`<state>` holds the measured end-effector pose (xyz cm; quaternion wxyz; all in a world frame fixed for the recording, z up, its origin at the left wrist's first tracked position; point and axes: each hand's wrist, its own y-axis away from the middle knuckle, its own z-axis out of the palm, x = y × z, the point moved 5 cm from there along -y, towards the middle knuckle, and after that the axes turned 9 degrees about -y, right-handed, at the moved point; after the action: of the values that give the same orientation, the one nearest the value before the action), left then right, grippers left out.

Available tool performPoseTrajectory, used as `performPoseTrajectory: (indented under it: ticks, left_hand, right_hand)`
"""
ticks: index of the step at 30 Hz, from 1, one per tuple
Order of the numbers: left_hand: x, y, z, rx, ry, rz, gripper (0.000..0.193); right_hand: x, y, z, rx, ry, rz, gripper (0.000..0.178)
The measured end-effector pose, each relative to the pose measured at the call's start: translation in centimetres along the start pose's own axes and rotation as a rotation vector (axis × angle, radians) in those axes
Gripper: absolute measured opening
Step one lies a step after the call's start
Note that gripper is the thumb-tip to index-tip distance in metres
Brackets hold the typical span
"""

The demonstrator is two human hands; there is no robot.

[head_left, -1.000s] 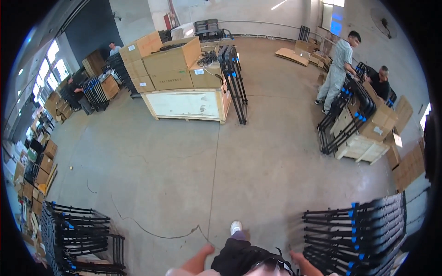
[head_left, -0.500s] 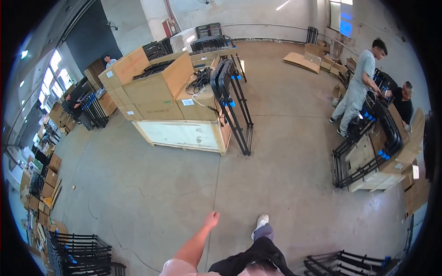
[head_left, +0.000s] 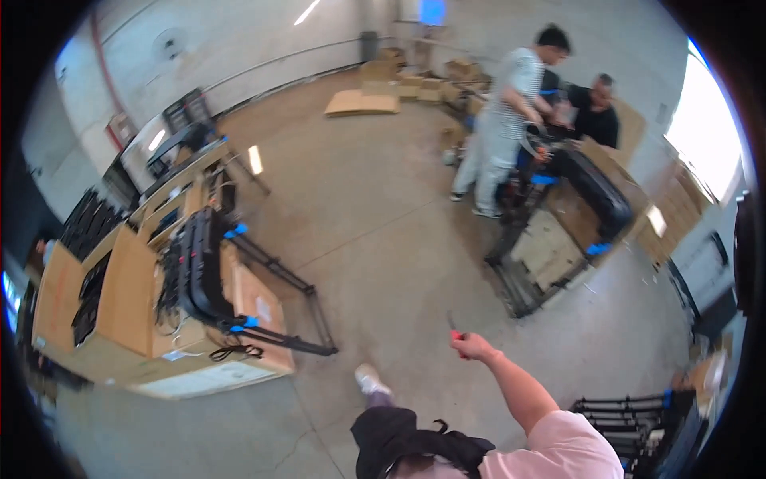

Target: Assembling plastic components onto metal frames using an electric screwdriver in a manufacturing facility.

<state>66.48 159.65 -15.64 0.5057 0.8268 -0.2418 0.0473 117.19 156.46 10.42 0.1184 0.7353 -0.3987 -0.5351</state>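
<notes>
My right hand (head_left: 474, 346) is closed around a small red-handled tool (head_left: 456, 334) with a thin, pointed end; its exact kind is too small and blurred to tell. The arm, in a pink sleeve, reaches out over the bare concrete floor, and nothing else touches the hand. My left hand is out of view. Nearest on the left stands a folded black metal frame with blue clips (head_left: 209, 275), leaning on a crate stack. Ahead to the right, another black frame (head_left: 590, 191) with blue clips rests against a pale wooden crate (head_left: 544, 243).
Two people work at the right: one in a striped shirt (head_left: 515, 88) stands, another in black (head_left: 598, 116) bends low. Open cardboard boxes (head_left: 132, 287) stand at left. Flattened cardboard (head_left: 363, 102) lies at the back. Stacked black frames (head_left: 630, 415) sit at lower right.
The view has swung to the right, so the box stack and the two people now appear further left. My left hand has left view; my right hand with the red-handled tool has come in.
</notes>
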Motion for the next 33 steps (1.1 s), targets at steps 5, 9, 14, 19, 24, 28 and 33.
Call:
performPoseTrajectory:
  ticks: [5,9,14,19,24,28,33]
  left_hand:
    - [-3.1,-3.7,-11.1,0.193,0.152,-0.209,0.045]
    - [1.1,-12.8,-37.0,0.428,0.377,-0.18,0.052]
    - [5.7,-16.6,-57.4,0.669,0.564,-0.049,0.044]
    - [9.0,-23.9,-63.0,0.505,0.64,-0.003,0.046]
    - [-0.1,-25.0,-56.1,0.209,0.49,-0.544,0.047]
    - [-1.6,-23.4,-56.3,0.142,0.471,-0.706,0.04]
    - [0.3,-28.8,-57.8,0.173,0.577,-0.744,0.047]
  right_hand:
    - [12.5,-7.5,-0.7,-0.134,0.269,0.309,0.049]
    - [26.8,-7.5,2.9,-0.42,0.501,0.688,0.032]
    - [7.9,-15.9,4.4,-0.444,0.456,0.6,0.024]
    - [-6.4,-33.7,-2.7,-0.31,0.385,0.463,0.024]
    - [-20.9,-51.2,-7.7,-0.413,0.469,0.297,0.035]
    - [-36.4,-67.4,-11.0,-0.202,0.277,0.312,0.043]
    - [-57.1,-85.0,-9.0,-0.129,0.114,0.067,0.031]
